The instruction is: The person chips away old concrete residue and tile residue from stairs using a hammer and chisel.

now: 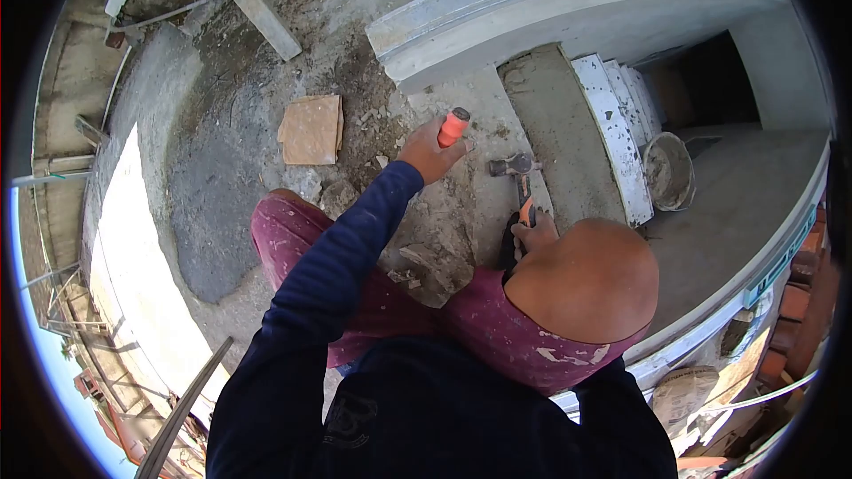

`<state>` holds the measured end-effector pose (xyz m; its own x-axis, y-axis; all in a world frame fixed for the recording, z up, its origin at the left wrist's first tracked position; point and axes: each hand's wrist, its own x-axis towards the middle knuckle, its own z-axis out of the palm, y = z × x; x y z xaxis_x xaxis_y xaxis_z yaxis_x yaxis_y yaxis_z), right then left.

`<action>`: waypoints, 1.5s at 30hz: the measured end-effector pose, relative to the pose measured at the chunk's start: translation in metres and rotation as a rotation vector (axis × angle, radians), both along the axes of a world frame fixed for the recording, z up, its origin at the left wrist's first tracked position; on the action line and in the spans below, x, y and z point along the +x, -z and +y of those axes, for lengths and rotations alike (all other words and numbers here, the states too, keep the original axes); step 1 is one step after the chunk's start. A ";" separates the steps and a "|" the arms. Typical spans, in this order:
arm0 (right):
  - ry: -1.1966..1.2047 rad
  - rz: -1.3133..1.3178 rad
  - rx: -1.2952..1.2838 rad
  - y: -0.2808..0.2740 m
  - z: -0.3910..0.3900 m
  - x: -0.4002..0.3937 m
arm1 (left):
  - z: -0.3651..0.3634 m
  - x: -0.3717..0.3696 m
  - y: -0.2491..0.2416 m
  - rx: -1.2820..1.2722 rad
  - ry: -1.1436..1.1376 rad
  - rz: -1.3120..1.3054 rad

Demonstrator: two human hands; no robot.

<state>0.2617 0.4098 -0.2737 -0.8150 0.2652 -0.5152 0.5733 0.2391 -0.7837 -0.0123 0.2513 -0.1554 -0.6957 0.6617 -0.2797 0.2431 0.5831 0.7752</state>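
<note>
My left hand (pixel 430 153) is closed around the orange grip of a chisel (pixel 453 127), whose dark end points up; its lower part is hidden under my hand. It is held over the broken, dusty concrete floor (pixel 426 213). Beside my right knee, my right hand (pixel 538 231) grips a hammer (pixel 512 165) by its orange and black handle. The hammer's metal head lies close over the floor, near the edge of a grey mortar-topped step (pixel 559 115). My knee hides part of my right hand. Loose rubble (pixel 430 266) lies between my legs.
A flat brown slab (pixel 312 129) lies beyond my left knee, near a dark floor patch (pixel 213 204). White-edged steps (pixel 612 129) drop away on the right, with a mortar-stained bucket (pixel 668 172) beside them. A pale ledge (pixel 568 9) and a post (pixel 248 0) stand ahead.
</note>
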 end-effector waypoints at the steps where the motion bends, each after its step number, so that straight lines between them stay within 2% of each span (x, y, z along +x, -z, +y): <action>1: -0.015 0.026 0.007 0.003 0.001 0.002 | 0.012 -0.004 -0.005 0.061 -0.041 -0.030; 3: -0.004 0.042 -0.021 0.013 0.000 0.011 | 0.035 -0.009 0.002 0.050 0.024 0.021; 4: -0.010 0.061 -0.027 -0.001 -0.002 0.005 | 0.042 -0.008 0.010 0.040 0.058 0.044; 6: 0.332 -0.252 -0.359 -0.042 -0.003 -0.018 | 0.047 0.001 0.055 0.040 0.211 0.209; 7: 0.344 -0.251 -0.399 -0.057 -0.001 -0.023 | 0.048 0.005 0.074 0.040 0.295 0.291; 9: 0.379 -0.253 -0.483 -0.073 0.001 -0.024 | 0.036 0.026 0.104 -0.018 0.416 0.584; 10: 0.363 -0.234 -0.469 -0.071 0.002 -0.022 | 0.030 0.039 0.104 -0.042 0.480 0.729; 13: 0.368 -0.201 -0.458 -0.070 -0.002 -0.012 | 0.001 0.064 0.077 -0.206 0.414 0.049; 16: 0.398 -0.216 -0.464 -0.075 0.004 -0.020 | -0.008 0.059 0.044 -0.298 0.383 -0.059; 19: 0.404 -0.188 -0.440 -0.077 0.002 -0.019 | 0.000 0.045 0.035 -0.205 0.285 0.051; 22: 0.436 -0.153 -0.414 -0.091 -0.005 -0.014 | 0.030 0.036 0.014 -0.029 0.109 -0.250; 23: 0.441 -0.134 -0.393 -0.096 -0.004 -0.012 | 0.041 0.036 0.007 0.055 0.111 -0.251; 27: 0.500 -0.017 0.048 -0.135 0.017 0.018 | 0.066 0.046 0.010 0.277 0.142 -0.251; 31: 0.579 0.113 0.396 -0.231 0.047 0.052 | 0.071 0.060 0.039 0.298 0.267 -0.268; 33: 0.710 0.143 0.308 -0.304 0.048 0.057 | 0.068 0.065 0.038 0.264 0.330 -0.268; 35: 0.770 0.257 0.448 -0.362 0.043 0.067 | 0.067 0.065 0.036 0.216 0.363 -0.241; 37: 0.725 0.264 0.622 -0.417 0.038 0.080 | 0.072 0.062 0.035 0.160 0.366 -0.187; 39: 0.726 0.322 0.811 -0.455 0.027 0.083 | 0.069 0.062 0.032 0.209 0.439 -0.110; 42: 0.807 0.354 0.613 -0.497 -0.014 0.069 | 0.066 0.066 0.028 0.232 0.521 -0.010; 45: 0.913 0.406 0.429 -0.498 -0.054 0.058 | 0.057 0.076 0.032 0.270 0.539 0.084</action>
